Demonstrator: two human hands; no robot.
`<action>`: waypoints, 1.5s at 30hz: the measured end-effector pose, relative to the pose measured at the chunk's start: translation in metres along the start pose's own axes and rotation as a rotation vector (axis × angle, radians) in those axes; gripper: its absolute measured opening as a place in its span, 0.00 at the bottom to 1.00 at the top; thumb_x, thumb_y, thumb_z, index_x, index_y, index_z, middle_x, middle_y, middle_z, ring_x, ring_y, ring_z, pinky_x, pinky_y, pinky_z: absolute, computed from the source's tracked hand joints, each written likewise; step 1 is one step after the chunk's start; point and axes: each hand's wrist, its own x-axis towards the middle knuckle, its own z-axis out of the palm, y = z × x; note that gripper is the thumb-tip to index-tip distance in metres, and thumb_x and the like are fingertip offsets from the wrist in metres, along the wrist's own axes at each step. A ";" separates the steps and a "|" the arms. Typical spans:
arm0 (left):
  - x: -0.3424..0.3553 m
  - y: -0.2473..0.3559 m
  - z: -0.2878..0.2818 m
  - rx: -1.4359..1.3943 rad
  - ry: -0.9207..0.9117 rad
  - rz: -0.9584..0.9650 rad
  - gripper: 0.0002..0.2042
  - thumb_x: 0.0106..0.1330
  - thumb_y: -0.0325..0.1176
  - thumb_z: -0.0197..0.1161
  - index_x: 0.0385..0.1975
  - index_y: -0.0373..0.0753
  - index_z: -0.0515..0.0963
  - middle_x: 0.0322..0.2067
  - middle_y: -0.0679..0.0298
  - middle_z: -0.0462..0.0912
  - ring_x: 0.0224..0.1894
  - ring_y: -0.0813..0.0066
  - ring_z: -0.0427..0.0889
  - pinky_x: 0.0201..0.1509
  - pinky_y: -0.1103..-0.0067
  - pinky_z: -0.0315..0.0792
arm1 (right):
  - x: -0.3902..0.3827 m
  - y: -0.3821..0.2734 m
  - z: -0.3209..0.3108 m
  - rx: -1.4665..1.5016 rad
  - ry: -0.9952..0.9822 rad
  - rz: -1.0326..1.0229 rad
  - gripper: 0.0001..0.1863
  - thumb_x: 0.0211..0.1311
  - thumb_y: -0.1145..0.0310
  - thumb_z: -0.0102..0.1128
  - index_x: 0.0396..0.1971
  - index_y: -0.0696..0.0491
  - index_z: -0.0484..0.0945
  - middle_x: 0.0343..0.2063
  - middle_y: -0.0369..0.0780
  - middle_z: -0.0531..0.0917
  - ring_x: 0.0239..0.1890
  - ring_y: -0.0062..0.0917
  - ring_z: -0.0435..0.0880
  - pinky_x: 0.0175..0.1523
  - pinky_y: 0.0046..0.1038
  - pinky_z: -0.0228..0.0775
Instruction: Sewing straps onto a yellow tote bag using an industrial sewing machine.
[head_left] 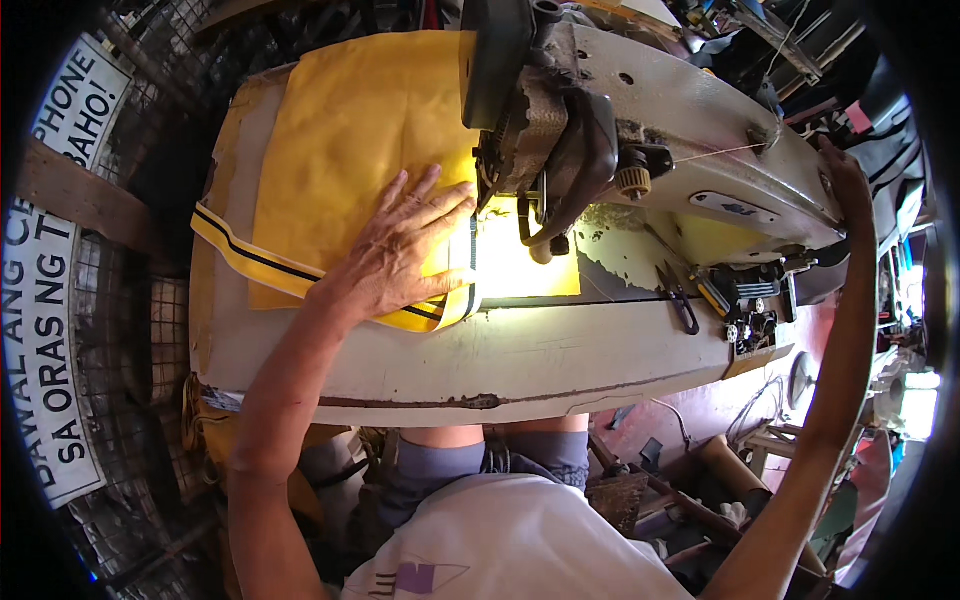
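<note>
My left hand (pixel 400 245) lies palm down with fingers spread on a yellow fabric panel (pixel 345 140), left of the needle area. A yellow strap with a dark stripe (pixel 255 262) runs from the left, under that hand, and bends up toward the presser area. The sewing machine (pixel 680 110) covers the panel's right edge, and its lamp brightens the cloth below the needle. Far to the right, my right hand (pixel 848 182) curls around the handwheel end of the machine; its fingers are partly hidden.
Small dark-handled thread snips (pixel 678 298) lie on the machine table (pixel 400 375), near a bobbin winder (pixel 755 325). Thread runs to a tension knob (pixel 632 182). Wire mesh with white signs (pixel 60 370) stands at the left. Clutter fills the floor at the lower right.
</note>
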 end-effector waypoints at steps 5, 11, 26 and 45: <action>-0.001 -0.003 -0.003 -0.014 -0.070 0.006 0.37 0.59 0.54 0.64 0.63 0.35 0.66 0.67 0.57 0.63 0.72 0.53 0.52 0.75 0.56 0.42 | -0.003 0.004 0.003 -0.092 -0.016 -0.520 0.22 0.67 0.55 0.50 0.46 0.59 0.79 0.36 0.45 0.84 0.39 0.30 0.83 0.50 0.26 0.71; 0.002 0.003 0.001 -0.064 -0.020 -0.023 0.35 0.59 0.53 0.64 0.63 0.36 0.68 0.67 0.59 0.62 0.73 0.55 0.50 0.76 0.56 0.40 | 0.015 0.111 0.000 0.055 0.125 -0.209 0.22 0.65 0.61 0.49 0.52 0.60 0.75 0.41 0.46 0.83 0.40 0.32 0.81 0.51 0.31 0.71; 0.002 0.000 0.000 0.035 -0.080 -0.087 0.30 0.61 0.51 0.62 0.61 0.40 0.71 0.68 0.60 0.61 0.73 0.58 0.50 0.75 0.53 0.39 | -0.042 0.088 -0.015 0.223 0.273 -0.161 0.20 0.70 0.64 0.46 0.54 0.59 0.74 0.46 0.46 0.79 0.46 0.31 0.80 0.52 0.28 0.71; -0.034 -0.053 -0.017 0.106 0.018 -0.402 0.30 0.70 0.54 0.48 0.68 0.45 0.60 0.71 0.57 0.53 0.73 0.51 0.48 0.73 0.50 0.41 | -0.140 -0.001 0.076 0.791 0.795 0.167 0.23 0.70 0.50 0.52 0.47 0.57 0.78 0.32 0.36 0.80 0.33 0.22 0.75 0.41 0.26 0.71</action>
